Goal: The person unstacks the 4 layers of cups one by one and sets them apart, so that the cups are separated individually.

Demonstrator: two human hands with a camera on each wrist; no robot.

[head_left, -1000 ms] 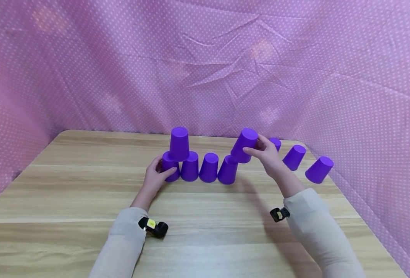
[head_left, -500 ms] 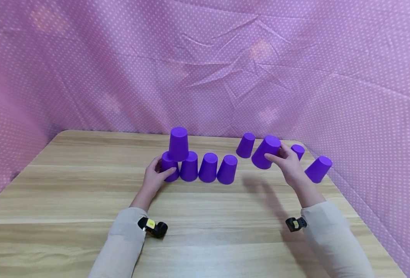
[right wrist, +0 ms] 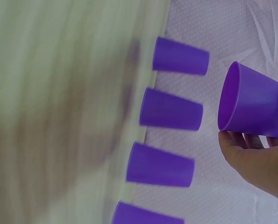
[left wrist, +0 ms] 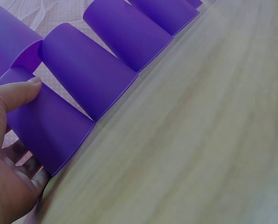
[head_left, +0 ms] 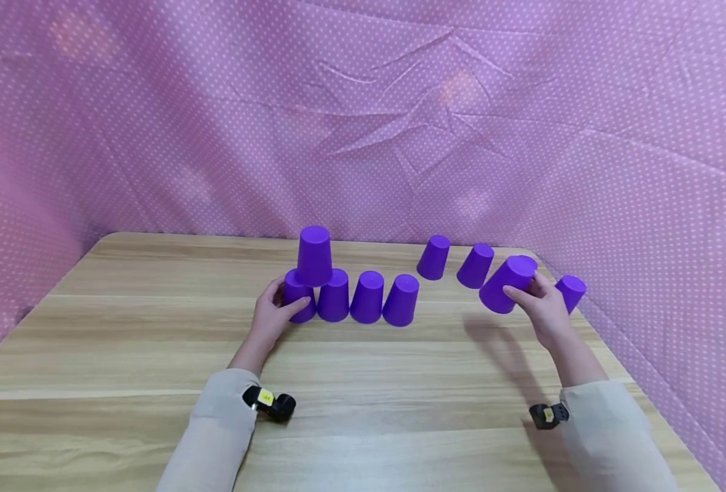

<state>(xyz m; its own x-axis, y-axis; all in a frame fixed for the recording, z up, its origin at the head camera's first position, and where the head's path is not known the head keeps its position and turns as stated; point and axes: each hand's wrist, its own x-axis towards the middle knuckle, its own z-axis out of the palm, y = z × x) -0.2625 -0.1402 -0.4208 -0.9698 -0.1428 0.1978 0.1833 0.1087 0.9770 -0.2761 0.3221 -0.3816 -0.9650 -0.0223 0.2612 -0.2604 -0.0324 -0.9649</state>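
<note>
Several purple cups stand upside down in a front row on the wooden table. My left hand (head_left: 269,320) grips the leftmost cup (head_left: 298,290) of that row, thumb (left wrist: 22,93) on its near side and fingers behind. Another purple cup (head_left: 314,257) sits upside down, bridging the two leftmost cups. Off to the right, my right hand (head_left: 549,316) holds a purple cup (head_left: 504,285) in the air, tilted, mouth downward; in the right wrist view this held cup (right wrist: 255,102) is apart from the cups behind it. It partly hides one of them.
At the back right, several more upside-down cups stand spaced apart, among them one near the middle (head_left: 433,257), one beside it (head_left: 476,266) and one at the far right (head_left: 571,292). A pink dotted cloth (head_left: 363,137) hangs behind the wooden table (head_left: 363,410).
My right hand has carried its cup rightward and slightly down, away from the front row, uncovering cups at the back. My left hand and the front row look the same.
</note>
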